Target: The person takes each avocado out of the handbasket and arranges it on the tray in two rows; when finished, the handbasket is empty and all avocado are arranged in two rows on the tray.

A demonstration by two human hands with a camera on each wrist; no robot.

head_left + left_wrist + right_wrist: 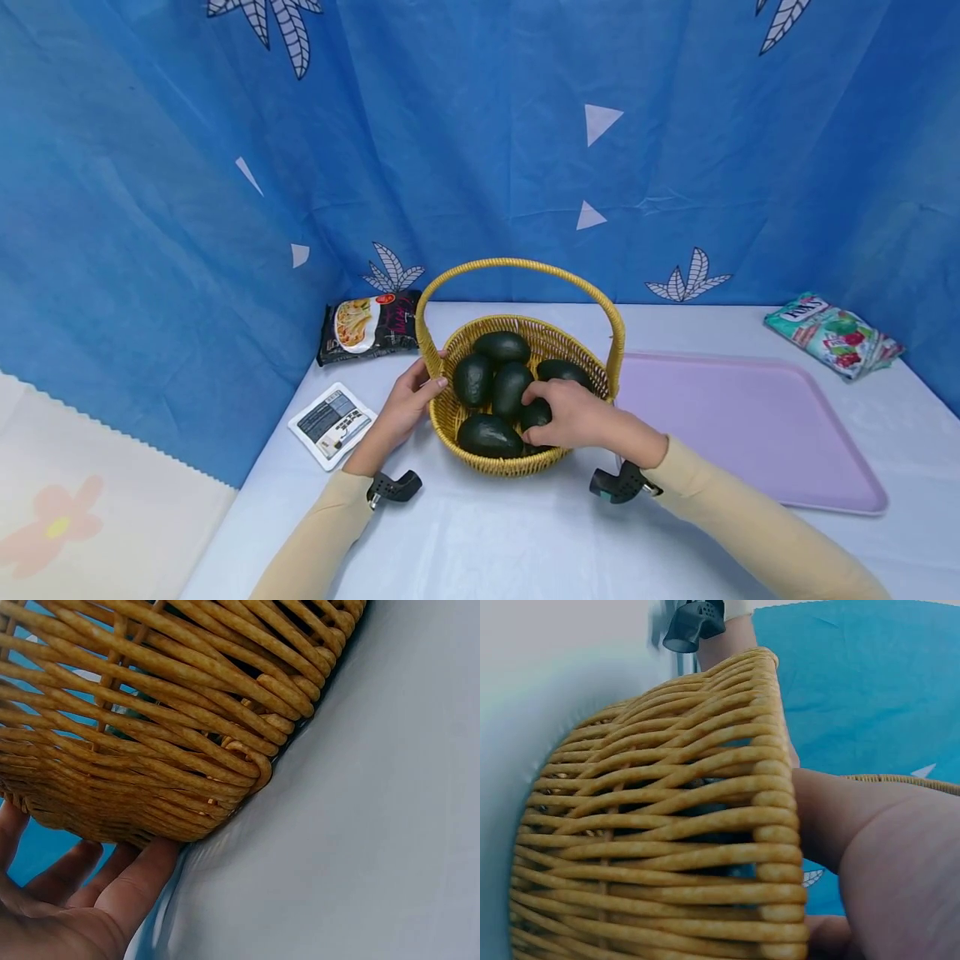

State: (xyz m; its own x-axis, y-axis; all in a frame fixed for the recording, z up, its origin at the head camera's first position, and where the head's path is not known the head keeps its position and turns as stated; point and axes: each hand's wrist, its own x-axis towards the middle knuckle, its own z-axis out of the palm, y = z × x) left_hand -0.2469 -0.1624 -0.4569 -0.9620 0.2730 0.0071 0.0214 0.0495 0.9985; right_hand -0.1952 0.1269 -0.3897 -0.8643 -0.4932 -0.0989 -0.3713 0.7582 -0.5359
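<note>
A yellow wicker basket (pixel 502 468) with a tall arched handle (pixel 517 263) stands on the white table and holds several dark green avocados (pixel 489 436). My left hand (pixel 408 400) grips the basket's left side near the foot of the handle, its thumb at the rim. From the left wrist view, the fingers (pixel 142 877) reach against the outside of the weave. Over the front right rim, my right hand (pixel 573 414) reaches in and grips an avocado (pixel 536 413) with curled fingers. The basket wall (pixel 660 810) hides most of that hand's fingers in the right wrist view.
Right of the basket lies a flat lilac tray (pixel 738 425), with a green printed packet (pixel 832 336) behind it. A black food packet (pixel 369 327) lies at the back left. Nearer sits a white labelled package (pixel 332 425). A blue curtain (pixel 480 150) hangs behind the table.
</note>
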